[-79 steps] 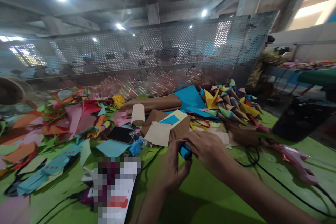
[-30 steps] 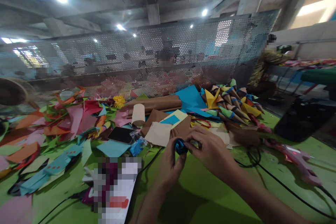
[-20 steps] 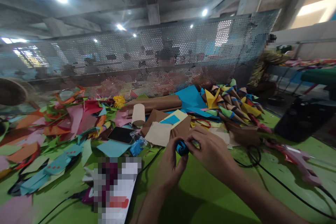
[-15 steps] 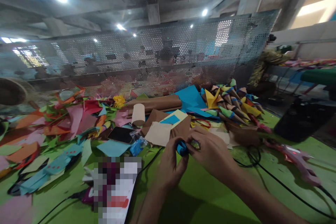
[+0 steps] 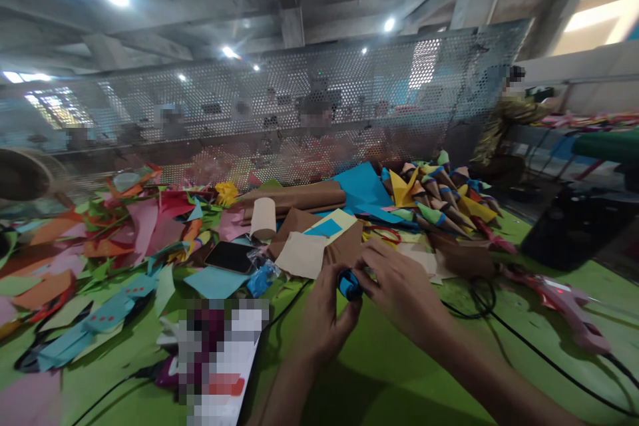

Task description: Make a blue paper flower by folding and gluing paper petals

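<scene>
A small rolled piece of blue paper [image 5: 349, 284] sits between my two hands above the green table [image 5: 399, 379]. My left hand [image 5: 324, 319] is closed round it from below, thumb and fingers pinching the roll. My right hand [image 5: 399, 289] presses on it from the right, fingertips curled against its end. Just beyond my hands lie brown and cream paper sheets [image 5: 309, 249].
Coloured paper scraps [image 5: 124, 233] cover the left of the table. A dark phone [image 5: 228, 256] lies by them. Finished paper cones [image 5: 439, 203] are heaped at the back right. A pink glue gun [image 5: 564, 306] with its black cable [image 5: 499, 326] lies right. A perforated metal screen [image 5: 299, 113] stands behind; people sit beyond it.
The blue roll has been turned and worked between my fingers, staying in nearly the same spot. My right hand's fingers have shifted slightly over it.
</scene>
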`<state>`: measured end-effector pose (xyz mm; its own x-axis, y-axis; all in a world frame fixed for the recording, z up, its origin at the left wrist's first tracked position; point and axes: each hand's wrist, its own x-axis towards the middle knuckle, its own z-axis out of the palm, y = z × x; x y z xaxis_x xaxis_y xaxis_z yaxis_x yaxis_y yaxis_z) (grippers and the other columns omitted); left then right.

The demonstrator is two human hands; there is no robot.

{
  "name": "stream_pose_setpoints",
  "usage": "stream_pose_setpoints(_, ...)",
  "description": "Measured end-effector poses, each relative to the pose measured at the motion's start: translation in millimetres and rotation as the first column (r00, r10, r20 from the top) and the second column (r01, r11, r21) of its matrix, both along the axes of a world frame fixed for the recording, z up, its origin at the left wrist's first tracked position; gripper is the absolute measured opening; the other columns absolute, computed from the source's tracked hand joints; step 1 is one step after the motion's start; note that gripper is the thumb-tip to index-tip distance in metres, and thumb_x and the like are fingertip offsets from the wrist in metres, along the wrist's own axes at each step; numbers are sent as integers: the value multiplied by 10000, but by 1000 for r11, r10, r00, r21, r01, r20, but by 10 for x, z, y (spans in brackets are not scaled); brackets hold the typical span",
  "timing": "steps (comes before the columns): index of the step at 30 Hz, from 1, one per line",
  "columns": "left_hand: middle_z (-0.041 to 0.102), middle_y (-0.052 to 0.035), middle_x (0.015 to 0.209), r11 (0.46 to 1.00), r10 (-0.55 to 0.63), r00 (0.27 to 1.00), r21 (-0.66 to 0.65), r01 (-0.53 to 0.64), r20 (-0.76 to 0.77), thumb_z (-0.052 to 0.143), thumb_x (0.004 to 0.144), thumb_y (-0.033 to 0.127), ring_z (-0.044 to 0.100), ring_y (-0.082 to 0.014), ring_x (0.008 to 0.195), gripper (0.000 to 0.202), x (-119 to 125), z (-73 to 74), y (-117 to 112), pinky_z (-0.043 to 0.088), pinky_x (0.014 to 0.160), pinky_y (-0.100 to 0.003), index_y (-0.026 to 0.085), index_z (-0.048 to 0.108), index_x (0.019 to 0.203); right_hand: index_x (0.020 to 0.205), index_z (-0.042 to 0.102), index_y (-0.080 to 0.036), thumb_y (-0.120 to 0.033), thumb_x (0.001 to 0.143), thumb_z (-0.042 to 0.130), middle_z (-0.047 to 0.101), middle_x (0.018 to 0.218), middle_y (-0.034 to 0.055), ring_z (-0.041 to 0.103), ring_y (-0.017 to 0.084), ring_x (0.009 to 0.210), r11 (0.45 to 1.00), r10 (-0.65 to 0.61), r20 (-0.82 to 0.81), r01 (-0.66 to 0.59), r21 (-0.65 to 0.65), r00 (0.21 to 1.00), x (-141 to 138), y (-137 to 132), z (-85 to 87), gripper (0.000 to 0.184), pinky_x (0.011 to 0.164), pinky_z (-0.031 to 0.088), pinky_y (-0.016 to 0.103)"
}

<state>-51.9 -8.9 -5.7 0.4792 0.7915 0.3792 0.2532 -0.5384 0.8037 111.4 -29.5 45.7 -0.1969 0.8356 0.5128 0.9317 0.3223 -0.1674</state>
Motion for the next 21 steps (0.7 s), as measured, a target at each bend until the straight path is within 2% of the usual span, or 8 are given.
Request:
stream_pose_setpoints(8, 573, -95, 1161, 1000, -10, 1000, -2, 10, 5, 482, 926, 364, 566, -238, 1060, 345, 3, -8, -3, 449, 908, -355, 197, 469, 1228, 781, 606, -180, -171, 877, 590, 619, 818, 44, 574, 189, 683, 1000, -10, 83, 9, 22, 997, 14, 10, -4, 98, 558, 280, 293)
stream_pose_setpoints(21, 583, -90, 1164, 1000, 11, 1000, -15, -11, -1, 488, 914, 365, 569, -240, 1074, 352, 6, 15, -18, 450, 919, -350, 204, 470, 1226, 788, 633, -174, -159, 844, 607, 634, 817, 50, 569, 179, 665, 995, -30, 125, 41, -91, 992, -10, -22, 93, 63, 541, 229, 292)
